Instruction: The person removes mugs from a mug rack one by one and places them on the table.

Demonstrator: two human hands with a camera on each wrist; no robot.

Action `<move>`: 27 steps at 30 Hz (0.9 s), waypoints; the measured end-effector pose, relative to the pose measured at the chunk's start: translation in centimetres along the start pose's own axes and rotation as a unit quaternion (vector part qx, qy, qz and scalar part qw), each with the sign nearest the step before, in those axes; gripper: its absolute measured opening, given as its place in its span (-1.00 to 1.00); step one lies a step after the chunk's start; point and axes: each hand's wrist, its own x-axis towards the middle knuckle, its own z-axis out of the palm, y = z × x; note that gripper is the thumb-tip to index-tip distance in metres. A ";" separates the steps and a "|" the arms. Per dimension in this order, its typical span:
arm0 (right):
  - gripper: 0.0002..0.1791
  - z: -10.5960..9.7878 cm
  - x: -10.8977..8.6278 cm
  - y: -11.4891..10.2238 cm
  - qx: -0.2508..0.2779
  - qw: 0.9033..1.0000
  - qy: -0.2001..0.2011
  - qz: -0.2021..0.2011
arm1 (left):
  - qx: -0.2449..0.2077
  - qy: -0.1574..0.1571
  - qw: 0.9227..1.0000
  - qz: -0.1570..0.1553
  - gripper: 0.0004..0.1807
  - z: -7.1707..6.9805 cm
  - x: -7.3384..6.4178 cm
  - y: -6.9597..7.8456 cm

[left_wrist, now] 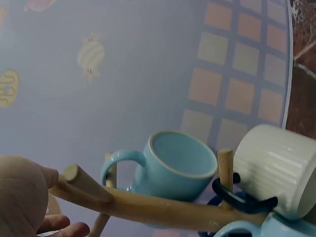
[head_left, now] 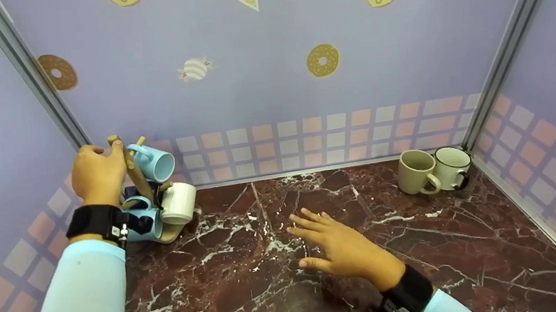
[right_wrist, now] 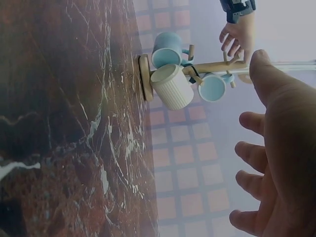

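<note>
A wooden mug tree point(head_left: 141, 183) stands at the back left of the tabletop. My left hand point(head_left: 98, 174) grips the top of its post, thumb against the wood in the left wrist view. A light blue mug point(head_left: 156, 163) hangs by its handle from an upper peg. Lower down are a ribbed white mug point(head_left: 178, 202) with a dark handle and a second light blue mug point(right_wrist: 167, 50), partly behind my left wrist in the head view. Over the middle of the table, my right hand point(head_left: 347, 249) is held with fingers spread, touching none of the mugs.
A beige mug point(head_left: 415, 172) and a white mug with a dark rim point(head_left: 452, 167) stand upright at the back right corner. Patterned walls enclose the back and both sides of the dark red marbled tabletop point(head_left: 249, 278).
</note>
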 end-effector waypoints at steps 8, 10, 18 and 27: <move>-0.21 0.1 0.0 0.1 -0.023 0.999 0.032 -0.029 | 0.034 0.003 0.999 0.040 -0.05 0.0 1.0 1.6; -0.23 0.2 0.0 0.2 -0.026 0.998 0.037 -0.034 | 0.043 0.006 0.998 0.043 -0.10 0.1 1.3 2.0; -0.24 0.1 -0.3 0.1 -0.026 0.998 0.039 -0.042 | 0.031 0.001 0.998 0.054 -0.32 0.4 2.1 2.2; -0.27 -0.1 -0.1 0.2 -0.028 0.998 0.030 -0.043 | 0.066 -0.028 0.995 0.075 -0.36 -0.3 2.6 2.2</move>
